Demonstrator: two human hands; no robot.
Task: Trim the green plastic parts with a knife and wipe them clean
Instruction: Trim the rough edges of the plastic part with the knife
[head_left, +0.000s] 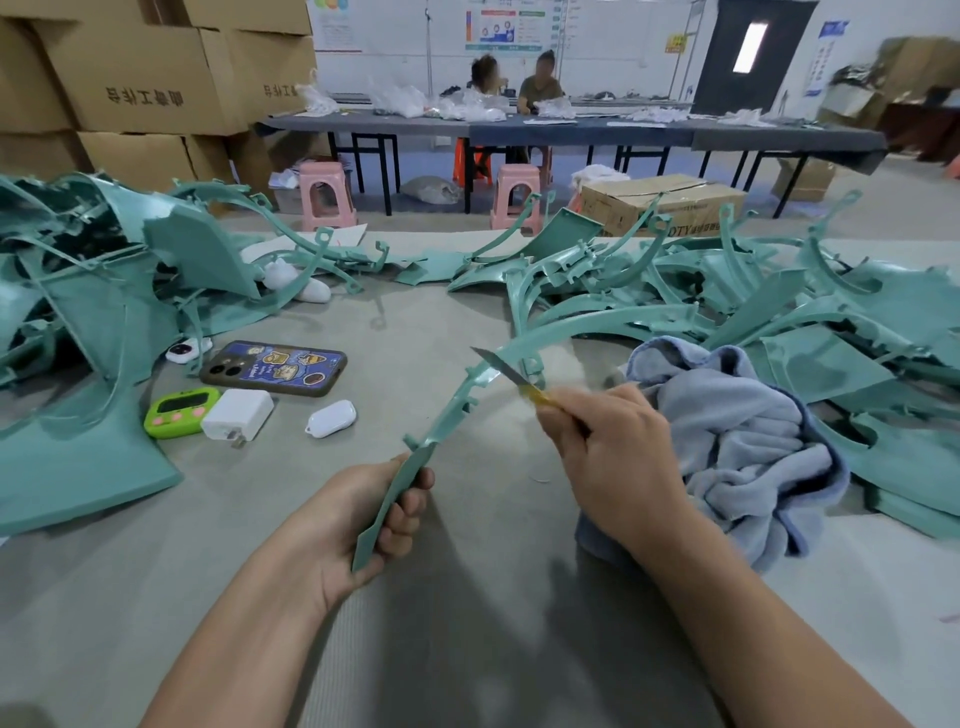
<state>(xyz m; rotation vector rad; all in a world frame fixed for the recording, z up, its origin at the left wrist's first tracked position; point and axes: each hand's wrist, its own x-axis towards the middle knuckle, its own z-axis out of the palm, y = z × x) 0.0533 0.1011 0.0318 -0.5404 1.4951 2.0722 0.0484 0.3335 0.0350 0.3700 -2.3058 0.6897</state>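
My left hand grips the near end of a long curved green plastic part, which arcs up and to the right above the grey table. My right hand holds a yellow-handled knife; its blade lies against the part's edge near the middle of the arc. A crumpled blue-grey cloth lies on the table just right of my right hand. Piles of green parts sit at the left and at the right.
A phone, a green timer, a white charger and a small white case lie left of centre. Cardboard boxes stand at the back left. Two people sit at a far table, with pink stools in front of it.
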